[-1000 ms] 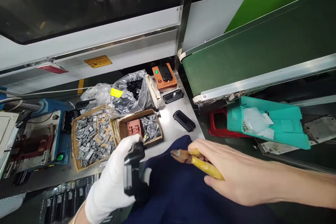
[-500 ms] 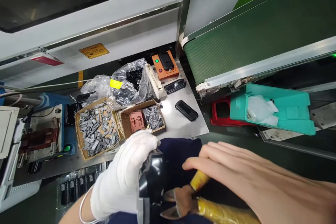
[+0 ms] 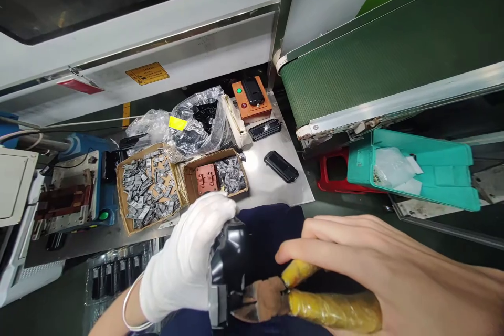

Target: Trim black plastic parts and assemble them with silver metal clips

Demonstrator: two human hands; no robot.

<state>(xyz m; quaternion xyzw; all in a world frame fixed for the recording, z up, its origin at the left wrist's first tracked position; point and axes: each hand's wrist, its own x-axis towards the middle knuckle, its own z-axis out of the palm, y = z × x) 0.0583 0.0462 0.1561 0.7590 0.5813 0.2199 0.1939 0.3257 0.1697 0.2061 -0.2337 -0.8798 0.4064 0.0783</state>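
My left hand (image 3: 189,262), in a white glove, is closed round a glossy black plastic part (image 3: 228,262) held over my dark blue lap. My bare right hand (image 3: 378,268) grips yellow-handled cutting pliers (image 3: 299,299). The rusty jaws of the pliers touch the lower edge of the black part. Both hands sit close together at the bottom of the view.
On the steel table (image 3: 271,184) stand two cardboard boxes of small grey metal pieces (image 3: 147,191), a bag of black parts (image 3: 200,126), an orange fixture (image 3: 252,97) and two loose black parts (image 3: 281,166). A green conveyor belt (image 3: 386,52) runs right, above a teal bin (image 3: 417,173).
Over the last second my hands came together: the pliers swung from lying across my lap to biting at the black part. In the last half second almost nothing shifted.
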